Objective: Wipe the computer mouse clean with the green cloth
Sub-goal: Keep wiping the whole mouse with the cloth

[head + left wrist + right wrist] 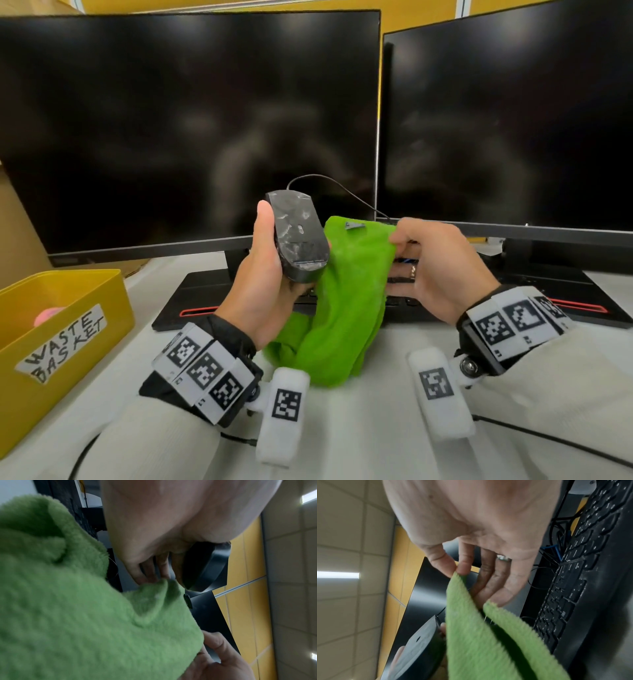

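Observation:
My left hand (270,260) grips a black wired computer mouse (297,236) above the keyboard, its smudged underside turned toward me. The mouse (205,566) shows dark under that palm in the left wrist view. A fluffy green cloth (342,301) hangs between the hands, its lower end on the table. My right hand (435,263) pinches the cloth's top edge between thumb and forefinger. The right wrist view shows that pinch on the cloth (471,635), with the mouse (419,645) lower left. The cloth (77,608) fills the left wrist view.
Two dark monitors (191,130) stand behind, with a black keyboard (205,301) under the hands. A yellow bin (51,342) labelled "WASTE BASKET" sits at the left, something pink inside. The mouse cable (342,192) loops back toward the monitors.

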